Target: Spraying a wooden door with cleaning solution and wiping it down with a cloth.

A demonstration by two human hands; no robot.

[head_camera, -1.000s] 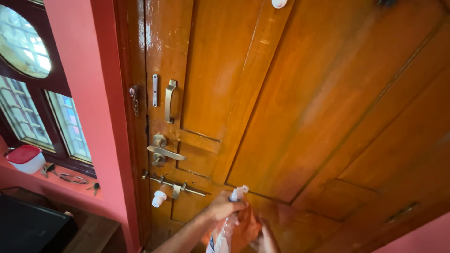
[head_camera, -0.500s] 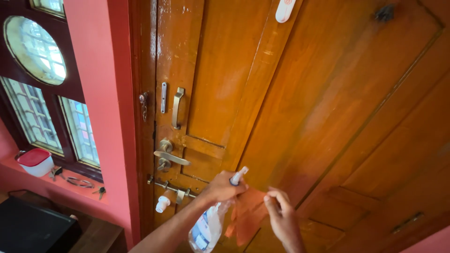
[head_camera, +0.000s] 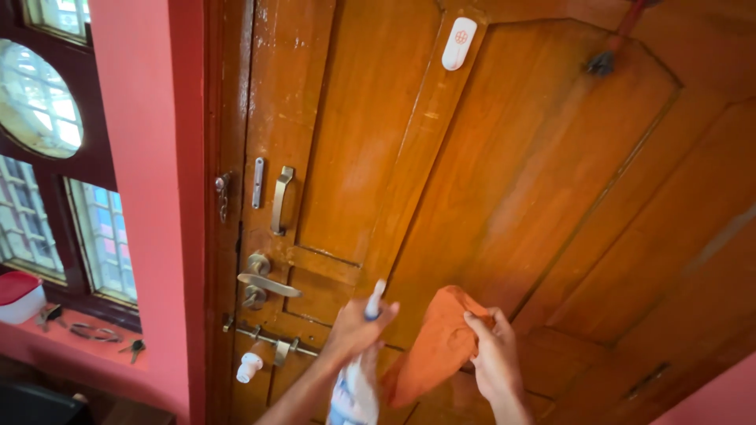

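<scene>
Orange cloth [head_camera: 437, 342]: bunched and hanging in a loose fold, held up against the lower middle of the wooden door [head_camera: 504, 181], just right of the centre rail.
Right hand [head_camera: 494, 362]: grips the cloth at its right edge, fingers curled together and clamped on the fabric, the back of the hand toward the camera.
Spray bottle [head_camera: 356, 387]: clear plastic with a white nozzle, upright and slightly tilted, nozzle tip pointing up at the door; its lower part runs off the bottom edge of the view.
Left hand [head_camera: 356, 327]: wrapped around the neck of the spray bottle, fingers closed on it, just left of the cloth and near it, not touching the right hand.
Door: glossy brown wood with raised panels, filling most of the view.
Lever handle [head_camera: 266, 282]: metal, on the door's left edge, just left of the left hand.
Pull handle [head_camera: 280, 201]: upright metal bar above the lever.
Sliding bolt [head_camera: 272, 341]: horizontal, below the lever, with a white knob [head_camera: 249, 367] under it.
White oval device [head_camera: 459, 43]: fixed near the door's top edge.
Wall [head_camera: 150, 157]: red-pink, left of the door frame.
Window [head_camera: 47, 189]: dark-framed, at the far left, with keys [head_camera: 132, 347] and a red-lidded tub [head_camera: 17, 297] on its sill.
</scene>
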